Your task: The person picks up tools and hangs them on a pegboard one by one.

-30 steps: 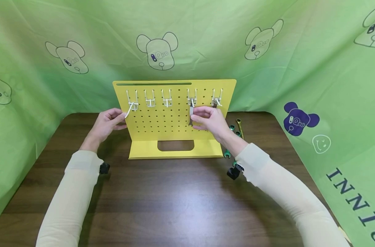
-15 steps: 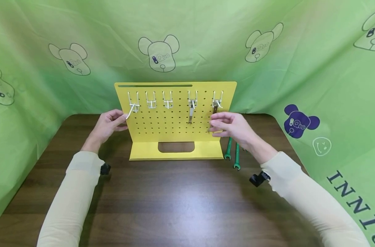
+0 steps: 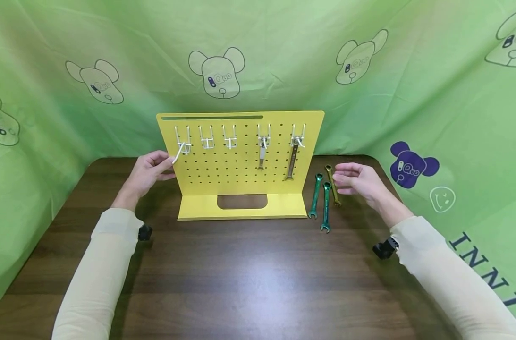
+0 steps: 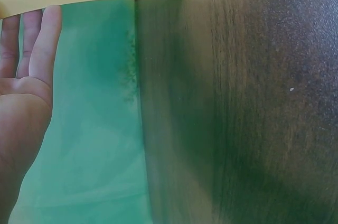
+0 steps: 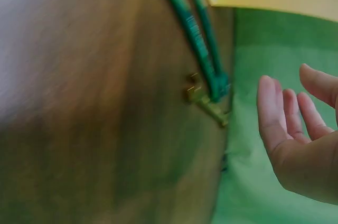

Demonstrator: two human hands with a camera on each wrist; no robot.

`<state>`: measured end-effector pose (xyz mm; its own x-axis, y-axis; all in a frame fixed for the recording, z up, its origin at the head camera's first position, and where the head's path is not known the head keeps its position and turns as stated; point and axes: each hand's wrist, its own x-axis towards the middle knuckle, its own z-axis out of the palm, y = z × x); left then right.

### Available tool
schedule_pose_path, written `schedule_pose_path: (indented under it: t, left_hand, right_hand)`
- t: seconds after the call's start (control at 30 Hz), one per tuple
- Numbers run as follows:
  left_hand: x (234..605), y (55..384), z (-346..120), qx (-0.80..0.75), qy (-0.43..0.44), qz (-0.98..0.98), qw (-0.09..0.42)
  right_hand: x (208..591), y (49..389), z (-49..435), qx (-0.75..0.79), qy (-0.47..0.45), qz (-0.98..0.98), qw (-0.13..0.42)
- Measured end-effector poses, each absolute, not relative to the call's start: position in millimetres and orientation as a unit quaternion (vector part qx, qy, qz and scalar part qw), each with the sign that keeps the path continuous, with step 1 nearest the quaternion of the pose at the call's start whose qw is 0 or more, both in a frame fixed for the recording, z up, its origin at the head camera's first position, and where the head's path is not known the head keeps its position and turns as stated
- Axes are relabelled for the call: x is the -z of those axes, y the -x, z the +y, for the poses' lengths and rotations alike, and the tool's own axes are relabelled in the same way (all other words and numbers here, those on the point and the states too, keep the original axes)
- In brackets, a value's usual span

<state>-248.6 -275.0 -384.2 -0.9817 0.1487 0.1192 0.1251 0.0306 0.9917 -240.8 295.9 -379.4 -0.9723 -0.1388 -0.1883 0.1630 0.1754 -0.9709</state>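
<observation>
My left hand (image 3: 149, 172) holds the left edge of a yellow pegboard (image 3: 241, 165), its fingers (image 4: 45, 49) reaching behind the board in the left wrist view. A silver wrench (image 3: 262, 157) hangs from one white hook, and a longer wrench (image 3: 292, 163) hangs from the rightmost hook. My right hand (image 3: 361, 182) is in the air with relaxed fingers and nothing in them, just right of a gold wrench (image 3: 332, 186) on the table. Left of that lie two green wrenches (image 3: 316, 196), (image 5: 193, 31), side by side. In the right wrist view the wrenches look blurred.
Three white hooks (image 3: 207, 141) on the board's left half carry nothing. The board stands on its bent yellow base (image 3: 198, 207) upon a brown wooden table (image 3: 224, 274). Green printed cloth (image 3: 283, 61) encloses the table's back and sides.
My right hand has left the silver wrench, passed the longer hanging wrench, and moved right to beside the gold wrench. My left hand has stayed at the board's edge.
</observation>
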Motion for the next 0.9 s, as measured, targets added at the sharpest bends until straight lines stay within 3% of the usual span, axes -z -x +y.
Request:
schedule_pose_path:
  t: [0.43,0.9]
  left_hand:
    - [387,251,-275,-0.684,-0.097,0.723,0.009]
    - [390,252,-276,-0.692,-0.091,0.716,0.010]
  right_hand:
    - [422,253,321,0.516,-0.027,0.842,0.156]
    - [430,264,314,0.496,-0.044,0.849,0.177]
